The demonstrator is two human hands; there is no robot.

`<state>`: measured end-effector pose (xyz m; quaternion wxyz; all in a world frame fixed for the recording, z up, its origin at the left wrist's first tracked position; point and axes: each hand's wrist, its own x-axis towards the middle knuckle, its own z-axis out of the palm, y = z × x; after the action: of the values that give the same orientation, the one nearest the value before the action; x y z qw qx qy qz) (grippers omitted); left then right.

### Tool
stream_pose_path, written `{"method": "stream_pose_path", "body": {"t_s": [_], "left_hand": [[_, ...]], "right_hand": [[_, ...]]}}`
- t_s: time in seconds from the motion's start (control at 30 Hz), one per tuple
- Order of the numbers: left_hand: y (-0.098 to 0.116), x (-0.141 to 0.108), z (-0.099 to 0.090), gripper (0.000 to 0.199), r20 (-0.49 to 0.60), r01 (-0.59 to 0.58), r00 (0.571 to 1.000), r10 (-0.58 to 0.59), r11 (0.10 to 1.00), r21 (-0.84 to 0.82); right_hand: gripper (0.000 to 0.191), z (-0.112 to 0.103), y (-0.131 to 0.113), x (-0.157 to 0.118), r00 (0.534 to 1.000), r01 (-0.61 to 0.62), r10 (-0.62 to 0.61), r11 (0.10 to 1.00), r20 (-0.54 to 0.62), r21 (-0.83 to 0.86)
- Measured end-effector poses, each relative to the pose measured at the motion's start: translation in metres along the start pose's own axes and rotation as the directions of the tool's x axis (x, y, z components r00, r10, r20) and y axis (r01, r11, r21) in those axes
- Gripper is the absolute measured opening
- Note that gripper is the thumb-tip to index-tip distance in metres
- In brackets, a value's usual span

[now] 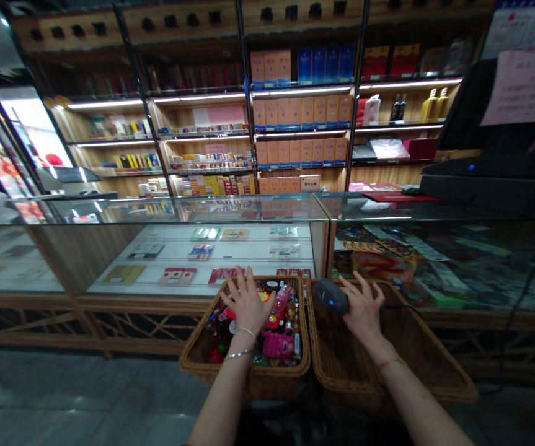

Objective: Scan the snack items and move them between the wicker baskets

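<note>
My left hand, fingers spread, reaches over the left wicker basket. Small colourful packaged items fill that basket, among them a bright pink item and a pink bottle-shaped piece. The hand covers part of the contents, and whether it touches them I cannot tell. Above the right wicker basket, my right hand grips a dark handheld barcode scanner with a blue light, its head pointing left. A thin cord runs off to the right behind the hand. Bare brown inner walls show in the right basket.
A glass display counter stands just behind the baskets, with flat packs inside. At the right, a dark monitor bearing a pink paper rises above the counter. A black cable hangs down there. Lit shelves of boxes and bottles line the wall.
</note>
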<state>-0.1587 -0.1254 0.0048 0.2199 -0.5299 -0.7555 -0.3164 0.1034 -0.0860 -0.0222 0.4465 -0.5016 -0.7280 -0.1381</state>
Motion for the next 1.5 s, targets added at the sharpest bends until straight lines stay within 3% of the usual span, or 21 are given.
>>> {"method": "stream_pose_path", "body": {"t_s": [0.27,0.53,0.8,0.97,1.1,1.17,1.23,1.37,1.5], "left_hand": [[0.023,0.000,0.006,0.087,0.024,-0.065,0.998,0.066,0.997,-0.046],[0.071,-0.003,0.016,0.092,0.086,-0.187,0.977,0.197,0.975,-0.117],[0.116,-0.015,0.037,0.099,0.137,-0.357,0.914,0.381,0.918,-0.171],[0.135,-0.024,0.054,0.097,0.166,-0.442,0.865,0.474,0.875,-0.197],[0.146,-0.030,0.061,0.090,0.252,-0.483,0.816,0.520,0.853,-0.196],[0.150,-0.031,0.063,0.088,0.327,-0.504,0.778,0.537,0.844,-0.185],[0.153,-0.031,0.065,0.089,0.421,-0.544,0.712,0.561,0.821,-0.173],[0.158,-0.031,0.071,0.092,0.594,-0.647,0.533,0.602,0.743,-0.173],[0.168,-0.033,0.087,0.091,0.693,-0.744,0.333,0.640,0.630,-0.224]], "right_hand": [[0.031,-0.007,0.014,0.003,1.000,-0.012,0.012,0.999,-0.001,-0.037],[0.030,-0.014,0.047,0.003,0.999,-0.040,0.039,0.994,-0.010,-0.105],[0.030,-0.023,0.083,0.003,0.997,-0.074,0.076,0.982,0.003,-0.171],[0.031,-0.026,0.101,0.004,0.993,-0.104,0.113,0.968,0.030,-0.227],[0.034,-0.023,0.113,0.002,0.989,-0.135,0.145,0.961,0.026,-0.243],[0.033,-0.021,0.117,0.000,0.984,-0.159,0.173,0.954,0.035,-0.254],[0.031,-0.018,0.120,-0.003,0.977,-0.190,0.209,0.944,0.046,-0.270],[0.031,-0.015,0.121,-0.005,0.961,-0.253,0.274,0.925,0.036,-0.284],[0.031,-0.014,0.121,-0.005,0.950,-0.291,0.310,0.917,0.029,-0.274]]}}
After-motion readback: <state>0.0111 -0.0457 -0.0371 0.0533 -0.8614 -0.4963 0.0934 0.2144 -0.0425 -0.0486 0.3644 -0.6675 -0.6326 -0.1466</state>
